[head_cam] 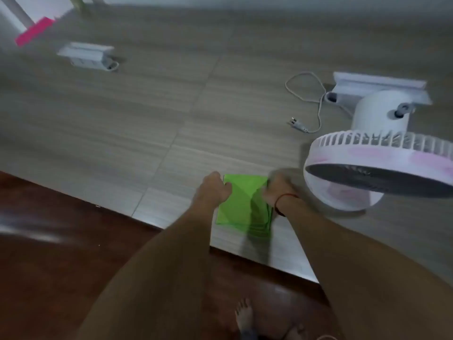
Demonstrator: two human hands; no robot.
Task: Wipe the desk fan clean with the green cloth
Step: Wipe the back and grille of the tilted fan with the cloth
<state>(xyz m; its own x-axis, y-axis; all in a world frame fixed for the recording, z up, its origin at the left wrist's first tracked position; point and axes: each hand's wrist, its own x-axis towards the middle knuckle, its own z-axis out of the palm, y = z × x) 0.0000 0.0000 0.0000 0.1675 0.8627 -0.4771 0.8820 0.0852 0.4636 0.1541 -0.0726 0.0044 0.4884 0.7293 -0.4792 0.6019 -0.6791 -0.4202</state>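
A folded green cloth [241, 204] lies flat near the front edge of the grey wood-grain desk [147, 119]. My left hand [214, 187] rests on the cloth's left top corner, fingers curled on its edge. My right hand [279, 187], blurred, is at the cloth's right top corner and touches it. Whether either hand grips the cloth is unclear. The white desk fan [377, 165] stands just right of my right hand, its round grille tilted toward me, faint pink smears on the rim.
The fan's white cord and plug [304, 109] lie loose on the desk left of its base. A white clip-on block [88, 55] sits at the back left, a pink strip [34, 30] beyond it. Dark red floor and my bare foot [244, 317] lie below the desk edge.
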